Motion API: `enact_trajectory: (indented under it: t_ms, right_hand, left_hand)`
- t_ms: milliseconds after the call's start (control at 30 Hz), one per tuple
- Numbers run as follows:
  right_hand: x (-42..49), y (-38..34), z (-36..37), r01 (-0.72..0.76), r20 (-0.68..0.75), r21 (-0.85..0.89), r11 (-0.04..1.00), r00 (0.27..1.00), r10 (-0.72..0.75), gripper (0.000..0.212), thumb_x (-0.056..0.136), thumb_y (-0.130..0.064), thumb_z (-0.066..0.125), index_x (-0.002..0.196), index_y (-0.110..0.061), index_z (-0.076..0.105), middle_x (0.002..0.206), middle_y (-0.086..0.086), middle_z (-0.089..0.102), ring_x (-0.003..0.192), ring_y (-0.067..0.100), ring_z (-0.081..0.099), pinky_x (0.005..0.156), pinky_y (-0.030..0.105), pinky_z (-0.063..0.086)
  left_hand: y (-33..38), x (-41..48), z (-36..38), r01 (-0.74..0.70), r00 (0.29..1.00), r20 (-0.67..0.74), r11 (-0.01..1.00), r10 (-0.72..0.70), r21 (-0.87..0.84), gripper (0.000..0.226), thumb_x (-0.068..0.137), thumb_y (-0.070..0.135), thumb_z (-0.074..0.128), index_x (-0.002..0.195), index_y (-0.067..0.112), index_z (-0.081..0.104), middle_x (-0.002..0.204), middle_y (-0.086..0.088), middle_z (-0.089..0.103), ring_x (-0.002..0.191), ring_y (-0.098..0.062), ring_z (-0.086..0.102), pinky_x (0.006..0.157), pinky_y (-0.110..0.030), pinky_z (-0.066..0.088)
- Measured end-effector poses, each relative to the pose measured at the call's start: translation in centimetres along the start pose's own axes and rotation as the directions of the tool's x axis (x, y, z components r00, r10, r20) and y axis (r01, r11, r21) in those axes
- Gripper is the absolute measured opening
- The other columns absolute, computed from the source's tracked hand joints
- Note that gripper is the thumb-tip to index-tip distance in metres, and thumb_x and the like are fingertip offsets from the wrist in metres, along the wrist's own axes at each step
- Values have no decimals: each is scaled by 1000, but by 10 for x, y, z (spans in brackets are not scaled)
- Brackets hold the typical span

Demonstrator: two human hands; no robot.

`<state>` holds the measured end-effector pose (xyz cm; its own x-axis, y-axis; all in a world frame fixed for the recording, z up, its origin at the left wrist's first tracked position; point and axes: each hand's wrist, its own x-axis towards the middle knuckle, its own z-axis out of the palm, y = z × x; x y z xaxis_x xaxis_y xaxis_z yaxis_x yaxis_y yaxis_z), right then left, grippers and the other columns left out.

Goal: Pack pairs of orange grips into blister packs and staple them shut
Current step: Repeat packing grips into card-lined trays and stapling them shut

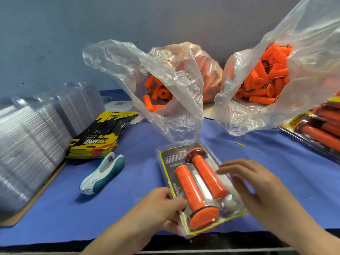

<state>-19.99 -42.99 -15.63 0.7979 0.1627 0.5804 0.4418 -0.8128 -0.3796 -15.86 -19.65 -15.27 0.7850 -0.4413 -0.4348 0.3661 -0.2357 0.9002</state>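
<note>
Orange against clear plastic, two grips [191,190] lie head-to-tail in one blister pack [169,161], flanges at opposite ends, probably so the pair nests in the moulded pocket. The pack sits near the front edge of the blue tablecloth [257,153]. The left hand [158,205] pinches its near left edge, thumb on top, which seems meant to steady it. The right hand [257,183] is spread flat at the pack's right side, fingers straight. It is too blurred to tell whether it presses the cover or hovers over it. One white-and-teal stapler [103,173] lies unused just left of the pack, in easy reach for closing it. Two open plastic bags [165,111] [312,43] of loose grips stand behind, mouths toward the person. One stack of printed insert cards [99,138] and what look like two stacks of empty clear shells [27,148] wait on the left. Filled packs [320,129] lie far right, uncountable.
</note>
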Motion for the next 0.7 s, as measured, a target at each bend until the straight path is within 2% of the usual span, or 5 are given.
enact_trajectory:
  t_ms: [33,67,167,333,700]
  right_hand:
    - [-6,-12,4,85,-13,17,996,996,-85,18,94,-28,59,106,-38,67,113,-26,63,105,2,61,91,25,44]
    - [-11,-22,10,160,1,-7,987,987,-160,18,92,-46,58,106,-39,68,113,-24,64,105,1,61,92,24,44]
    - [-23,-33,31,318,148,-237,918,946,-290,42,81,-68,58,103,-36,74,116,-8,69,106,15,67,88,38,55]
    - [-13,-29,37,376,9,-277,884,921,-389,10,87,-33,65,83,-31,75,100,-9,71,92,17,69,84,35,53]
    - [-9,-15,42,384,7,-233,894,919,-393,10,88,-28,65,82,-29,72,98,-10,69,94,20,67,79,32,54]
  left_hand:
    - [0,1,4,-9,1000,7,999,10,-34,9,90,3,55,88,4,64,77,-16,71,62,-24,68,59,-31,56]
    - [-1,3,7,-15,1000,2,997,15,-77,11,91,4,55,86,5,64,76,-16,70,62,-23,68,58,-30,56]
    - [-1,7,10,-12,998,-63,987,1,-162,17,93,9,52,82,6,64,70,-13,69,59,-21,68,57,-28,56]
    - [0,13,1,8,995,-95,989,-22,-148,22,94,12,49,92,-2,66,71,-15,70,65,-24,71,56,-25,55]
    - [19,73,-48,-75,878,-476,997,54,-25,24,93,10,53,71,5,60,45,1,59,41,-6,57,40,-15,45]
